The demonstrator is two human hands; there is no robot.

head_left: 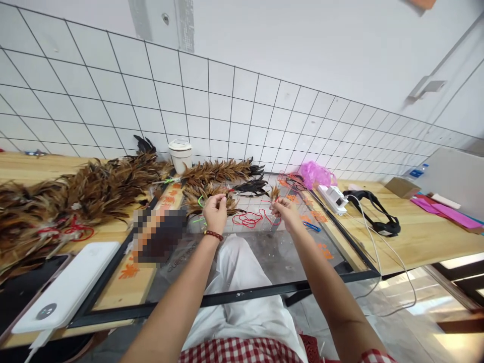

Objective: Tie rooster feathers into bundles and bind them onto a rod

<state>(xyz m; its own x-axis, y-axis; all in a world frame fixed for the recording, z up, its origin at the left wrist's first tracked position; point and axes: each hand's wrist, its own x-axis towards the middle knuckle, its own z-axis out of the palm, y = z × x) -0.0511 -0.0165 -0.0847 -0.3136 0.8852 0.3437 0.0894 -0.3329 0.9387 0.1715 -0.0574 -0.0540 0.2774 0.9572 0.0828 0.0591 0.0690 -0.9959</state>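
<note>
Evidently, we are looking at work partway along. At the far left, a heap of brown feather garlands (94, 189) is lying on the wood, some ends already bound in red cord, and we are judging those as made up. A white power bank (70, 287) is resting in front. Behind, a white lidded cup (180, 156) is standing beside a feather strand (219, 171), also apparently formed.

Our left hand (215, 210) is hovering over a brown feather bundle (192, 200), palm down, fingers curling closed against the thumb; we cannot tell whether any thread is sitting between them. Between the hands, loose red cord (247, 219) is lying slack in loops, seemingly unused.

Our right hand (284, 209) is reaching forward and inward, fingertips pinching a small feather tuft (275, 193) that is pointing up above the glass, apparently not yet joined to any strand. Further right, a blue utility knife (311, 226) is lying near the forearm, while a pink plastic bag (317, 174) is sitting behind.
</note>
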